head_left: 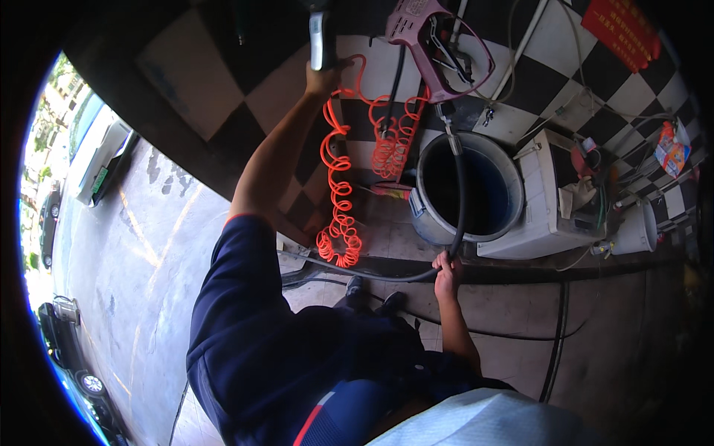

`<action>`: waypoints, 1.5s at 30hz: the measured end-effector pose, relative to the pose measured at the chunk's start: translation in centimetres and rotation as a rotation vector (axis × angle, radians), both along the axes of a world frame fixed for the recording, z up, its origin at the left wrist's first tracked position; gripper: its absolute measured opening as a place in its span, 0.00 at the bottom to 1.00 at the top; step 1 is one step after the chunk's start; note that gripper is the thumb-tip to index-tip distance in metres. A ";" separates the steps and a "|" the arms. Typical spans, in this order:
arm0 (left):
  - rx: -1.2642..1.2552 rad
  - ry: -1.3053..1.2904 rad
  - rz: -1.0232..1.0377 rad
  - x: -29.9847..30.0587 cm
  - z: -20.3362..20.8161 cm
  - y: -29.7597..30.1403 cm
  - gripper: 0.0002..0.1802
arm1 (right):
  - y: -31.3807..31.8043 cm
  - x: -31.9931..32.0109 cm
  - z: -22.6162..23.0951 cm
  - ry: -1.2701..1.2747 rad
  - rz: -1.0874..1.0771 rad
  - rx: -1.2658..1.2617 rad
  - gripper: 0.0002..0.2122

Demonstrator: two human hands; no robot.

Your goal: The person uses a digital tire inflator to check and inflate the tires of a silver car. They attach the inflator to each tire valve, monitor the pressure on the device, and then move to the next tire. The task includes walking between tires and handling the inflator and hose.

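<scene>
Raised at the upper middle, my left hand (324,79) is closed at the lower end of a grey, smooth-faced handle (320,43); the top of that object fades into shadow, so its kind is unclear. My right hand (446,275) grips a black hose (460,186). From there the hose climbs in front of a large bucket (513,189) to a metal coupling under a pink spray gun (421,37) with a looped trigger guard. Another stretch of hose runs left from my right hand. Orange coiled air hoses (340,163) dangle below my left hand.
A white boxy appliance (532,201) stands right of the bucket, with a white pail (637,229) beyond it. Black hoses (558,334) lie across the tiled floor near my feet. Checkered tiles cover the wall. Parked cars (100,163) stand outside at left.
</scene>
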State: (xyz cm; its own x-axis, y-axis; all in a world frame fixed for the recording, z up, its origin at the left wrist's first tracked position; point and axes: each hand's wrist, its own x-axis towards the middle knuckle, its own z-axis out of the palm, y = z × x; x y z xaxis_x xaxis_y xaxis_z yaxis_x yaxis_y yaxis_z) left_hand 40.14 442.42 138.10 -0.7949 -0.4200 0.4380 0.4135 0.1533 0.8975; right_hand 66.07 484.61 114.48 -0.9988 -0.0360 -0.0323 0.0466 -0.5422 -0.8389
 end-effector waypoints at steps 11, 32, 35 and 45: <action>-0.088 -0.087 0.040 -17.0 -0.1 -2.2 0.08 | -1.5 1.3 0.4 -0.033 -0.182 0.101 0.07; -0.004 -0.195 -0.327 6.3 11.7 -6.5 0.15 | 1.3 -1.1 -0.8 0.065 -0.088 0.131 0.07; 0.037 -0.152 -0.370 9.2 15.9 -6.3 0.13 | 2.0 -1.0 -1.1 0.034 -0.102 0.141 0.08; 0.221 -0.001 -0.253 11.3 21.2 -8.2 0.14 | 1.8 -0.9 -2.2 0.032 -0.096 0.070 0.08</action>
State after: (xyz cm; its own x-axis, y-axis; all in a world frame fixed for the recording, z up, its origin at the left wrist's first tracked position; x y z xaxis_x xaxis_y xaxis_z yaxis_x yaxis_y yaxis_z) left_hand 51.46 434.19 159.29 -0.8864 -0.2938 0.3579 0.4131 -0.1525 0.8978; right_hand 65.14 486.42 112.32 -0.9981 0.0615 0.0011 -0.0307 -0.4828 -0.8752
